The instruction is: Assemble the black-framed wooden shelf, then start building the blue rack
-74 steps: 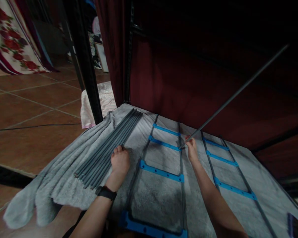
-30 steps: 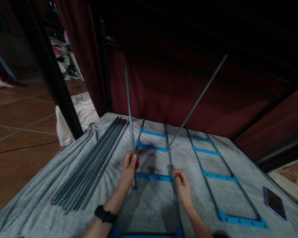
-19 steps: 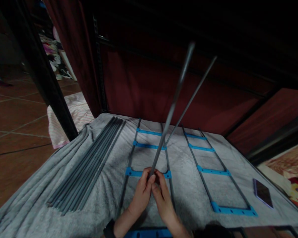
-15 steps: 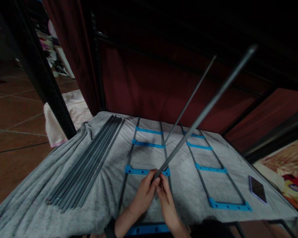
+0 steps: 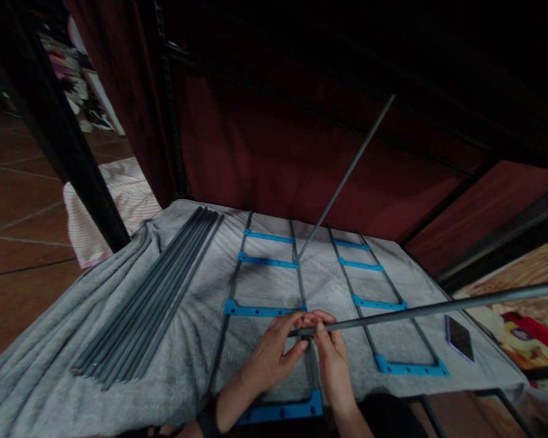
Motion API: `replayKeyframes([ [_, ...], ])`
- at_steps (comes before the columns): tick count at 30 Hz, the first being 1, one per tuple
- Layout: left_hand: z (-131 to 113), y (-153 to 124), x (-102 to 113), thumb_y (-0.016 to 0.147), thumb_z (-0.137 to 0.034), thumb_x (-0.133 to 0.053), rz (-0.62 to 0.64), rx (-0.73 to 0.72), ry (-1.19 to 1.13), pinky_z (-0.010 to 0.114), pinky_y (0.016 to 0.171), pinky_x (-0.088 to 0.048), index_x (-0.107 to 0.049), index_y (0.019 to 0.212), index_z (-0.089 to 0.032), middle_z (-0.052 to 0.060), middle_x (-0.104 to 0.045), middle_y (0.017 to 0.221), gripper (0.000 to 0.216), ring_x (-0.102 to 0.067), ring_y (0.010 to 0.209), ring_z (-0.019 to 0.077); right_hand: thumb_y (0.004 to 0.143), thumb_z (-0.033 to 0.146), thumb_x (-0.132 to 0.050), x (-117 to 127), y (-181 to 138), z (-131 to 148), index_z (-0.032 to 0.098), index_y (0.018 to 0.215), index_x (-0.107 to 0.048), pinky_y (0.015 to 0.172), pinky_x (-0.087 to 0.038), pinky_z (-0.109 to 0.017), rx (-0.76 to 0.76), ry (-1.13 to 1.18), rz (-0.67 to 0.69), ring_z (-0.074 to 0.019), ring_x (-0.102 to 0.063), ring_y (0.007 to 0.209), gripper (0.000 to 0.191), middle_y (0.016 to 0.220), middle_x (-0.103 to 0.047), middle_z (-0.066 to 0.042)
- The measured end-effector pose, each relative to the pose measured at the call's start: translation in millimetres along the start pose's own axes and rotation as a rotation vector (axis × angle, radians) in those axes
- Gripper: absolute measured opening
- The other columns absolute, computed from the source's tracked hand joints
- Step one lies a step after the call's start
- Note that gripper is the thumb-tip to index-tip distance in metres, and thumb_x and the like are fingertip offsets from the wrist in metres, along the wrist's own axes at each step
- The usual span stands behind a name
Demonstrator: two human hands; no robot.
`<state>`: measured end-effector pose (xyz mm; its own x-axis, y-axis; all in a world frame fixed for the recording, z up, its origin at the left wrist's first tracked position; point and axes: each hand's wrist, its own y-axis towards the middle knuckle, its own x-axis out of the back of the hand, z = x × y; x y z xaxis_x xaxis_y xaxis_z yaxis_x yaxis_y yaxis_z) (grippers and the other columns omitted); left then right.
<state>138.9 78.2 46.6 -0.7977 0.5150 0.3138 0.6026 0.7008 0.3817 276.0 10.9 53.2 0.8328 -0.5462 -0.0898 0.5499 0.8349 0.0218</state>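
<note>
A long grey rod [image 5: 393,316] lies nearly level across the view, tilted up slightly to the right, where its far end leaves the picture. My right hand [image 5: 334,359] pinches it near its left end. Around that same end curls my left hand [image 5: 274,350], its thumb a little below the rod. Under both hands is a ladder-like frame of grey rods with blue crosspieces [image 5: 265,311]. Another grey rod [image 5: 347,176] stands slanted up from this frame's right side, at the second crosspiece from the far end.
To the right lies a second frame with blue crosspieces [image 5: 411,368], and beyond it a phone [image 5: 459,338]. Several loose grey rods [image 5: 150,304] rest together on the left of the grey blanket [image 5: 201,340]. A dark post [image 5: 80,158] rises at the left edge.
The held rod has swung down from a steep slant to nearly level, pointing right. My left fingers have shifted to its end. The view has moved slightly.
</note>
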Motion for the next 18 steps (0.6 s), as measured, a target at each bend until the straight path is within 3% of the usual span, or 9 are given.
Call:
replayKeyframes([
  [3,15,9,13,0.095,-0.029,-0.048,-0.122,0.091,0.079,0.037,0.096,-0.049,-0.061,0.121,-0.020,0.009,-0.068,0.111,0.030,-0.063,0.105,0.0207,0.086,0.042,-0.062,17,26,13,0.027,0.098,-0.061,0.086,-0.052,-0.036,0.111,0.143,-0.095,-0.0182,-0.064,0.083,0.019,0.085,-0.065,0.001],
  [6,30,17,26,0.095,-0.027,-0.044,-0.247,0.150,0.136,0.036,0.093,-0.051,-0.064,0.114,-0.020,0.009,-0.070,0.109,0.028,-0.065,0.103,0.0206,0.082,0.034,-0.064,37,58,24,0.027,0.088,-0.055,0.072,-0.052,-0.030,0.246,0.250,-0.236,-0.0123,-0.055,0.063,0.012,0.068,-0.052,0.007],
  [10,41,22,40,0.093,-0.028,-0.046,-0.318,0.223,0.181,0.035,0.090,-0.053,-0.063,0.117,-0.021,0.007,-0.072,0.108,0.030,-0.067,0.103,0.0215,0.077,0.028,-0.063,53,102,33,0.024,0.084,-0.052,0.043,-0.034,-0.019,0.254,0.350,-0.432,-0.0077,-0.035,0.046,0.013,0.056,-0.036,0.010],
  [13,45,25,47,0.092,-0.028,-0.047,-0.322,0.247,0.204,0.033,0.086,-0.054,-0.067,0.112,-0.022,0.007,-0.073,0.107,0.029,-0.068,0.099,0.0218,0.077,0.032,-0.062,51,130,34,0.022,0.070,-0.043,0.036,-0.022,-0.018,0.191,0.381,-0.437,-0.0055,-0.024,0.041,0.022,0.052,-0.030,0.011],
  [18,51,31,50,0.092,-0.029,-0.046,-0.321,0.272,0.226,0.032,0.085,-0.054,-0.068,0.109,-0.021,0.007,-0.074,0.105,0.029,-0.069,0.096,0.0217,0.080,0.037,-0.059,35,174,32,0.024,0.059,-0.023,0.033,-0.016,-0.020,0.217,0.378,-0.384,-0.0048,-0.015,0.036,0.044,0.045,-0.021,0.012],
])
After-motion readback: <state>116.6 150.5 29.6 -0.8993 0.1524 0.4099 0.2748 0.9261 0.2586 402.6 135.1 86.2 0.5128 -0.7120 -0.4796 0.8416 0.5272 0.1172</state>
